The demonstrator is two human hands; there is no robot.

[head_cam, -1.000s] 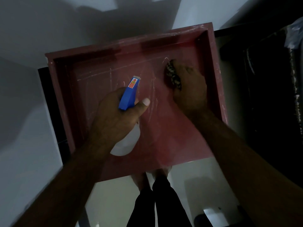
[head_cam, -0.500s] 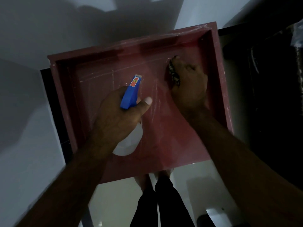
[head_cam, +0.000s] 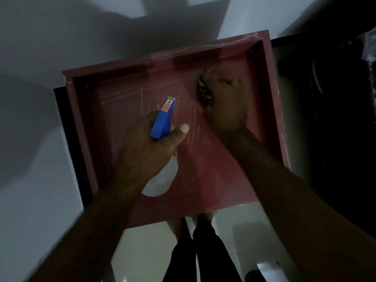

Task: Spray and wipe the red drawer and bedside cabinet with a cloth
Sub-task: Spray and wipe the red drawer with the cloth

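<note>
Left grip curls round spray bottle; right grip clutches cloth inside red drawer.

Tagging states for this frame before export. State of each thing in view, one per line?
red drawer: open side up, floor streaked with white marks.
spray bottle: gripped, blue nozzle aimed at the drawer's far wall.
cloth: bunched, pressed on the drawer floor near the far right corner.
left hand: grips the spray bottle.
right hand: curled over the cloth, pressing it down.

Left hand gripping spray bottle, right hand clutching cloth, forearms extended
</note>
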